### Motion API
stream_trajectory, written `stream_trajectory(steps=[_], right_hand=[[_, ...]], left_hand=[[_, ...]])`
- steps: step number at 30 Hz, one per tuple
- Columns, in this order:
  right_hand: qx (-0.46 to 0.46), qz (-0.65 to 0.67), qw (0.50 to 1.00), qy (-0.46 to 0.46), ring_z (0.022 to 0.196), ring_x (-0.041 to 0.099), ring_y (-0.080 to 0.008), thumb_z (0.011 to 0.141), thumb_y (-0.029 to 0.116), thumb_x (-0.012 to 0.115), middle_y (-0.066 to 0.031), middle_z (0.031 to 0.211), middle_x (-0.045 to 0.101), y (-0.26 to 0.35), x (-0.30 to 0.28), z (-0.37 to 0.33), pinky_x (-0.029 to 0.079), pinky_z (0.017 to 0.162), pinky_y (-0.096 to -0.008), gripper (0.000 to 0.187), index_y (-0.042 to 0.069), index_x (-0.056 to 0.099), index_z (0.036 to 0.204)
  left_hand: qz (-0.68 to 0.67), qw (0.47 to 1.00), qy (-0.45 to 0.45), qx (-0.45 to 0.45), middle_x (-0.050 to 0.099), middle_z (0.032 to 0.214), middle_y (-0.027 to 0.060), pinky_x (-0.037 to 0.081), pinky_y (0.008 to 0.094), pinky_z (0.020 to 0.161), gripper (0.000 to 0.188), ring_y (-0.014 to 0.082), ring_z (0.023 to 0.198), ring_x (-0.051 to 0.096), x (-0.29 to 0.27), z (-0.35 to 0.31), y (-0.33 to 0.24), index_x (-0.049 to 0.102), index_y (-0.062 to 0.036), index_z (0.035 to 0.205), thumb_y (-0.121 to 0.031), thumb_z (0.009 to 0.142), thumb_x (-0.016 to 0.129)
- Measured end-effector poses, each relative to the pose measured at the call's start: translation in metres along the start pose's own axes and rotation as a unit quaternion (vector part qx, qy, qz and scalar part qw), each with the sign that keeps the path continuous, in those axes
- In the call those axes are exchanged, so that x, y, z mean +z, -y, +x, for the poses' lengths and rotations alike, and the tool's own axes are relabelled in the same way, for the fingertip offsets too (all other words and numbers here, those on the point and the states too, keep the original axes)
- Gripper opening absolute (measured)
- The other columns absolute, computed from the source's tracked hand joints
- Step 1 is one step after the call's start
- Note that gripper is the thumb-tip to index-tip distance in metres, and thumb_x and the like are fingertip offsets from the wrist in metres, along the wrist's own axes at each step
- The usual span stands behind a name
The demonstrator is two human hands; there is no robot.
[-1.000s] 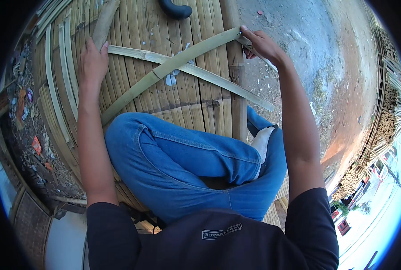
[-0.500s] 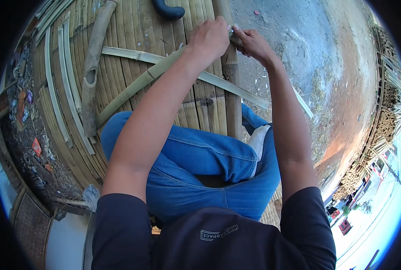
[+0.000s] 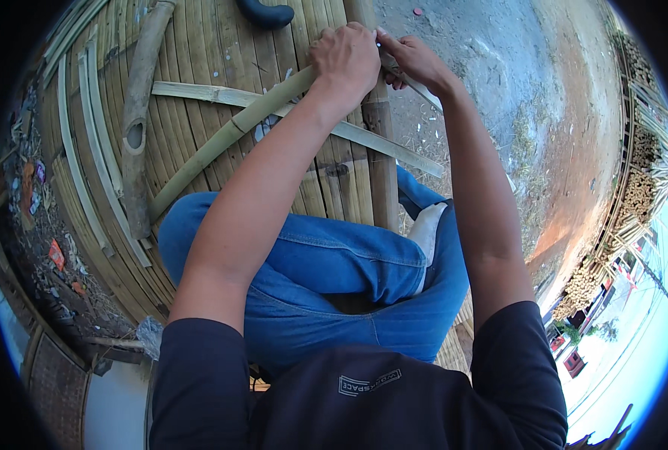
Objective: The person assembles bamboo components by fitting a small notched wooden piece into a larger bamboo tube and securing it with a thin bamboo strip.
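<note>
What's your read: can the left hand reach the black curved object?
Likely yes: only bamboo slats show between the left hand and the black curved object, though that hand is over the green bamboo strip.

Bamboo-slat platform [image 3: 199, 52] w/ hollow pole [image 3: 139, 97], pale strips [image 3: 65, 112] on L & curved blk obj. [image 3: 266, 15] up top.

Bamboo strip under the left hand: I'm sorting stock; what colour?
The bamboo strip is dull green, clearest in the head view.
</note>
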State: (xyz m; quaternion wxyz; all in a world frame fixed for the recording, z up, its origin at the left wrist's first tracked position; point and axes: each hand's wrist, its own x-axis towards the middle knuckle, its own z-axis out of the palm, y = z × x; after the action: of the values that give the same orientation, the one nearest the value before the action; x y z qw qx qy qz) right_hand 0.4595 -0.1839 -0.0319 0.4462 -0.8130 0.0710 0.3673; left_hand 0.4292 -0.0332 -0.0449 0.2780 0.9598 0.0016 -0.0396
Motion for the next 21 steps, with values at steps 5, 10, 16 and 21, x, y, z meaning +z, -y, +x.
stream_trajectory(steps=[5, 10, 16, 21], right_hand=[[-0.039, -0.049, 0.995, -0.082, 0.053, 0.063, -0.0144, 0.103, 0.056, 0.049, -0.0075, 0.062, 0.065, -0.012, 0.012, 0.005, 0.051, 0.051, -0.0288, 0.063, 0.001, 0.071, 0.081], [-0.017, -0.035, 0.993, -0.109, 0.054, 0.061, -0.0103, 0.104, 0.054, 0.049, -0.0022, 0.060, 0.061, -0.007, 0.016, -0.001, 0.048, 0.049, -0.0257, 0.061, 0.003, 0.068, 0.077], [-0.049, -0.046, 0.996, -0.056, 0.055, 0.061, -0.0092, 0.104, 0.054, 0.049, -0.0010, 0.060, 0.060, -0.009, 0.004, 0.004, 0.047, 0.050, -0.0250, 0.060, 0.004, 0.067, 0.076], [-0.045, -0.028, 0.992, -0.118, 0.052, 0.064, -0.0144, 0.102, 0.056, 0.050, -0.0071, 0.057, 0.063, -0.015, 0.017, 0.005, 0.052, 0.053, -0.0294, 0.064, 0.002, 0.071, 0.075]], left_hand=[[-0.002, 1.000, -0.015, 0.005, 0.073, 0.091, 0.0228, 0.055, 0.0526, 0.078, 0.038, 0.0399, 0.092, 0.071, 0.005, 0.001, 0.002, 0.067, 0.0031, 0.097, -0.030, 0.103, 0.049], [-0.017, 1.000, -0.018, -0.001, 0.073, 0.089, 0.0232, 0.055, 0.0532, 0.077, 0.038, 0.0404, 0.090, 0.071, 0.002, 0.000, 0.002, 0.067, 0.0041, 0.096, -0.029, 0.102, 0.049], [-0.018, 1.000, -0.017, -0.012, 0.072, 0.090, 0.0233, 0.055, 0.0530, 0.079, 0.037, 0.0405, 0.092, 0.071, 0.004, -0.001, -0.002, 0.068, 0.0037, 0.097, -0.028, 0.102, 0.049], [-0.036, 0.999, -0.023, -0.009, 0.072, 0.091, 0.0246, 0.054, 0.0533, 0.081, 0.037, 0.0415, 0.093, 0.070, 0.004, 0.001, 0.001, 0.068, 0.0038, 0.096, -0.028, 0.101, 0.049]])
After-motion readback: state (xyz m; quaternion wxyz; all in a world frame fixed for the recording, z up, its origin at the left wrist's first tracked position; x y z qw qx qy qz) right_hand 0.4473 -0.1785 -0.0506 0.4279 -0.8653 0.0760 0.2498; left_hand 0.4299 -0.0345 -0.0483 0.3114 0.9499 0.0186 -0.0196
